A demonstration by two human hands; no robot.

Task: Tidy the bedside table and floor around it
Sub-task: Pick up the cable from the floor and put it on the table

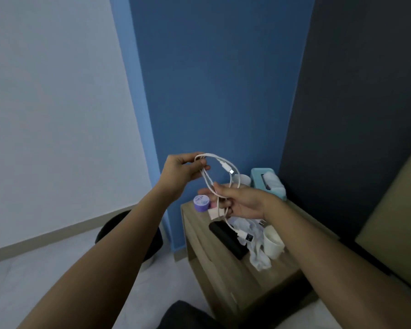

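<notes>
**Cable being looped in both hands above the cluttered bench**

Head view: The person holds a white charging cable (223,176) up at chest height, clear of the bench (195,236), most likely so the slack hangs free and can be gathered into loops without snagging on anything below. The left hand (182,170) pinches the top of the loop between thumb and fingertips, keeping the coil's upper bend fixed. The right hand (240,201) is curled around the lower strands, fingers closed on them, so the two hands stretch the coil into an oval. One small plug sits at the top right of the loop; the larger plug dangles below the right hand, just above the bench.

The bench itself is not yet tidy. A purple jar (201,203) stands at its far left corner, with a pink item just beside it. A black flat object (228,241), perhaps a phone or case, lies near the middle, partly under crumpled white tissue (256,252). A white cup (272,243) sits against the tissue on its right side. A teal tissue box (268,182) stands at the back by the wall, with another pale cup next to it, partly hidden by the cable.

On the floor to the left of the bench a dark round bin (131,236) stands near, handy for the crumpled tissue.

Judged from this, the cable step is midway and the rubbish remains.
</notes>
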